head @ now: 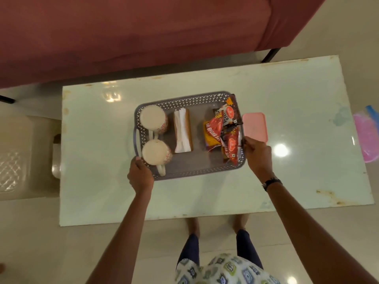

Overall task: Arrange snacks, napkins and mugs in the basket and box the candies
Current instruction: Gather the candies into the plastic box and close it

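The basket (189,136) sits near the middle of the desk (287,95), already loaded: two mugs (154,119) at its left end, a stack of napkins (183,131) in the middle, and snack packets (223,132) piled at the right end. The pink box (255,126) stands just beside the basket's right end with its lid on; whether the candies are inside cannot be seen. Judging by this, the arranging looks all but done. The left hand (141,174) grips the near left corner, fingers curled over the rim; the right hand (258,153) holds the right end, fingers hidden behind it. The basket's long axis runs left to right, tilted slightly, handles at either end.
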{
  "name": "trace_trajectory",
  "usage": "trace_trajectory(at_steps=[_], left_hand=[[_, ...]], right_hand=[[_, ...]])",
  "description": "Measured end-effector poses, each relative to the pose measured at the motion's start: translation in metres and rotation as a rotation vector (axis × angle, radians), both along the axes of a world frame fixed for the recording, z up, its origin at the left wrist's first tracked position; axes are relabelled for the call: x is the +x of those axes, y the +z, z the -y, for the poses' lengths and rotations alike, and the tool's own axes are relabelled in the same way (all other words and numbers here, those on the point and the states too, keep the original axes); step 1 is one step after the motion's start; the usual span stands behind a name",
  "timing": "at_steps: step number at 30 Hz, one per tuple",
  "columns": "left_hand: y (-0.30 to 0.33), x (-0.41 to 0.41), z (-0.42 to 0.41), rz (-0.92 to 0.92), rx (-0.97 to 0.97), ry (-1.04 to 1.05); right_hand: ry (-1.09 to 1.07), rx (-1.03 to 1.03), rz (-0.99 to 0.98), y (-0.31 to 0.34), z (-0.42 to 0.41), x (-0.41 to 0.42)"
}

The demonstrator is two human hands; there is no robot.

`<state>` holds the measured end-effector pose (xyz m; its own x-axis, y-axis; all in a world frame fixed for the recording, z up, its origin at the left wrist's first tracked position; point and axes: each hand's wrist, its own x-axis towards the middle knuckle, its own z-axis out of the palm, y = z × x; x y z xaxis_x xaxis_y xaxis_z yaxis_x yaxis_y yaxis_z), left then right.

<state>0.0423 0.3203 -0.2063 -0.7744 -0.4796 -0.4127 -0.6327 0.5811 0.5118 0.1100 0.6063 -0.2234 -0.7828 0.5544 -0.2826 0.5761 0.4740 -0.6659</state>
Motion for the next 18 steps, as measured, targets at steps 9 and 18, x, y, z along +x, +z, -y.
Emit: trace_trajectory(at_steps=[9, 18], left_hand=[[-0.01, -0.007, 0.034, -0.04, -0.042, -0.193], [-0.012, -0.01, 0.045, -0.05, -0.061, -0.29]], right_hand=[[0.037, 0.093, 0.004, -0.001, 0.007, 0.004], [0.138, 0.112, 0.007, -0.001, 0.008, 0.016]])
